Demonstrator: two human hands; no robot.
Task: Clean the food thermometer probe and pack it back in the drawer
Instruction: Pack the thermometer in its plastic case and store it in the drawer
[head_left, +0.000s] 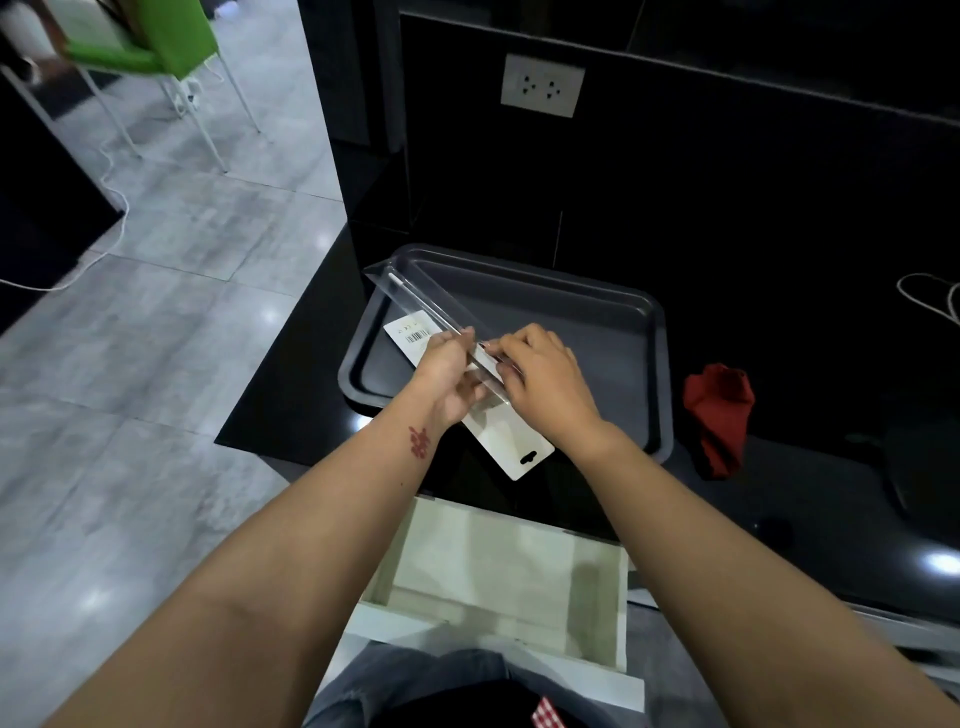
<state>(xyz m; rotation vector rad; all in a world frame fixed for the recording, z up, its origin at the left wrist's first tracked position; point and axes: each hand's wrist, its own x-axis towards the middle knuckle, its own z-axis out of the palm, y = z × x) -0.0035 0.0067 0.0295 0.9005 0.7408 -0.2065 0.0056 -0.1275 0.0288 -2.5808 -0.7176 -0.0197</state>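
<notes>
Two hands meet over the dark baking tray (597, 322), both on the thermometer pkg. Your left hand (447, 371) is closed round the clear plastic blister (415, 293) and the white backing card (511, 441), fingers curled under from the left side. Your right hand (545, 379) pinches the same pkg from the right, fingertips (501, 345) pressed on the blister's edge. Thermometer probe (426, 306) sits inside the clear blister as a thin pale rod running diag toward the tray's far-left corner; its lower end is hidden btwn your hands, so you can't tell if it's fully seated. Card's hang-hole end sticks out toward you, past the tray's near rim, over the black counter (291, 395). Barcode corner of the card shows just left of your left knuckles. Drawer (602, 608) is pulled open below the counter edge, near your body, pale inside. Red cloth (719, 415) lies crumpled on the counter just right of the tray, apart from both hands.
</notes>
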